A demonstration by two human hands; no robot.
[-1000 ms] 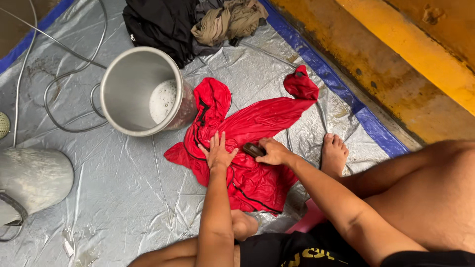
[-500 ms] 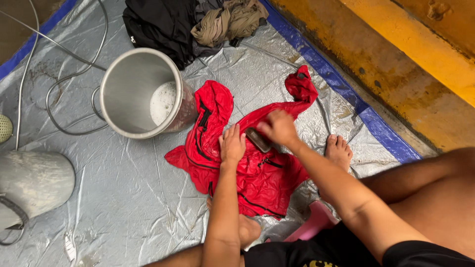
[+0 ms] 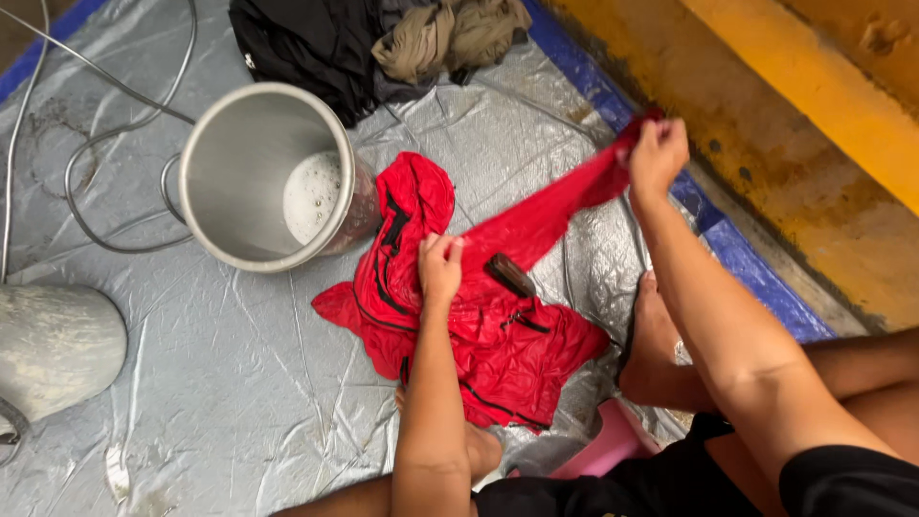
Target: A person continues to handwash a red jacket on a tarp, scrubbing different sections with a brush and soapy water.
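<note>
A wet red jacket [image 3: 498,354] with black zips lies on a silver tarp [image 3: 220,393]. My left hand [image 3: 440,265] presses down on the jacket's middle, fingers curled into the cloth. My right hand [image 3: 657,153] grips the end of one red sleeve [image 3: 546,218] and holds it pulled out taut toward the upper right. A dark scrubbing brush [image 3: 509,275] rests on the jacket, just right of my left hand, with neither hand on it.
A metal pot [image 3: 258,177] with soapy water stands left of the jacket. Dark and tan clothes [image 3: 373,38] are piled at the top. A grey vessel [image 3: 53,349] and hose [image 3: 96,153] lie left. My bare foot [image 3: 656,345] and a yellow ledge [image 3: 814,124] are on the right.
My right hand has left the brush on the jacket, taken the sleeve end and stretched it up to the right. My left hand stayed on the jacket's middle.
</note>
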